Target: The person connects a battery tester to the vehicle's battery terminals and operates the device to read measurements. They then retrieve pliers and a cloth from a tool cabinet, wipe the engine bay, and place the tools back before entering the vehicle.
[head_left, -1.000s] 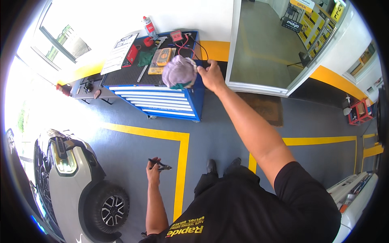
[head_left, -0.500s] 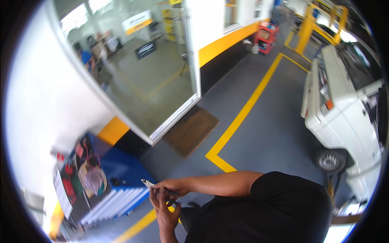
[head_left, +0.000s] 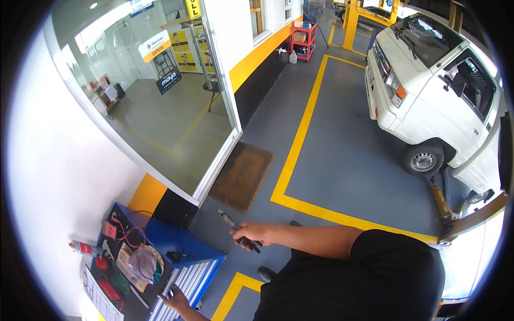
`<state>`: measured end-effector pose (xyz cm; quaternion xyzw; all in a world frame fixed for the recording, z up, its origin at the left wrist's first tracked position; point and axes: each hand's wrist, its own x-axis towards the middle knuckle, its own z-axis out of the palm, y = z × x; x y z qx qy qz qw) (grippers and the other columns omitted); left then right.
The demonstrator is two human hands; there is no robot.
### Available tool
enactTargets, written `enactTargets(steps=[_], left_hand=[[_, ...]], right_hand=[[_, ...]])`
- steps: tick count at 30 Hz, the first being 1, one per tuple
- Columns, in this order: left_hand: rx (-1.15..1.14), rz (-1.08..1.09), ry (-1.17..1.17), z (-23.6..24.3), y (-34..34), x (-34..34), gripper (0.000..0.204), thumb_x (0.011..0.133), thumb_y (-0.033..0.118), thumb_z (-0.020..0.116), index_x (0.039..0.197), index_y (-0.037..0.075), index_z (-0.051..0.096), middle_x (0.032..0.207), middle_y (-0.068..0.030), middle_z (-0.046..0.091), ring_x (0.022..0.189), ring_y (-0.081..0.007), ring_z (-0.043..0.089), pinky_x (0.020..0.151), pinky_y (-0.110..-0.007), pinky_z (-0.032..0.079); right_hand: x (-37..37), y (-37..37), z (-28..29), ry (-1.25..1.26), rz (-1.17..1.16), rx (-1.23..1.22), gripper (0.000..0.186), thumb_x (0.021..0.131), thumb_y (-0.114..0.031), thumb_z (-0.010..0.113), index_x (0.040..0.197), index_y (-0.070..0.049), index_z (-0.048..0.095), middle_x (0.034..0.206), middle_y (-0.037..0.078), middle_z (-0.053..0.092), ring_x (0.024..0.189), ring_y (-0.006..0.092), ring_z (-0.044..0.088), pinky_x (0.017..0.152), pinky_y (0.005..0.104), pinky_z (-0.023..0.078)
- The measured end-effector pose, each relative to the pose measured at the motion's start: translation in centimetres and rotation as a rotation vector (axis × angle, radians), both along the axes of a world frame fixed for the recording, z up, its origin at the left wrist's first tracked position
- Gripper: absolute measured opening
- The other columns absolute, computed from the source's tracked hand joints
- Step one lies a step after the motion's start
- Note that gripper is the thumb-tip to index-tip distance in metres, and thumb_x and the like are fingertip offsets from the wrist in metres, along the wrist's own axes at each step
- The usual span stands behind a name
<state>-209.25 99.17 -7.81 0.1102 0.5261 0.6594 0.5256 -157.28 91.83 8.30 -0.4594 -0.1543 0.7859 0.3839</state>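
Observation:
Pliers (head_left: 226,218) with metal jaws and dark handles are gripped in my right hand (head_left: 252,233), held out over the floor by the doormat. The jaws point up and away from me. My left hand (head_left: 175,300) is at the near edge of a blue tool cabinet (head_left: 201,247), beside its silver drawer fronts (head_left: 187,281). Its fingers are apart with nothing seen in them; whether they touch the cabinet I cannot tell. On the cabinet's dark top lie a bundled greyish cloth (head_left: 143,265), a red device with a cable (head_left: 110,230) and a sheet of paper (head_left: 100,296).
A glass door (head_left: 155,107) stands ahead, with a brown doormat (head_left: 242,176) before it. Yellow lines (head_left: 302,140) mark the grey floor. To the right are a white van (head_left: 423,91) and a lift arm (head_left: 443,200); farther off stands a red cart (head_left: 303,41).
My left hand has left the pliers and moved down left to the cabinet. My right hand keeps the pliers, now farther right. The whole view has shifted, showing more of the van.

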Motion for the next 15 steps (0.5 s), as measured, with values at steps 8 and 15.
enactTargets(steps=[8, 15], left_hand=[[-0.060, 0.022, -0.277, 1.2, -1.8, 0.3, 0.061, 0.091, 0.047, 0.072, 0.139, 0.015, 0.052, 0.138, -0.0103, 0.058, 0.116, -0.0243, 0.060, 0.089, -0.031, 0.047], [-0.096, 0.068, -0.222, 4.6, -13.1, 3.3, 0.049, 0.104, 0.034, 0.058, 0.135, -0.002, 0.047, 0.129, -0.0205, 0.058, 0.119, -0.0350, 0.062, 0.096, -0.044, 0.055]], right_hand=[[-8.9, -2.4, -0.6, -0.110, 0.217, 0.015, 0.028, 0.094, -0.020, 0.063, 0.118, -0.011, 0.052, 0.090, 0.007, 0.062, 0.065, 0.0137, 0.056, 0.053, 0.0287, 0.047], [-12.2, -2.6, 1.7, -0.415, 0.575, 0.184, 0.044, 0.097, -0.020, 0.061, 0.139, -0.007, 0.052, 0.094, 0.007, 0.065, 0.064, 0.0100, 0.056, 0.055, 0.0266, 0.047]])
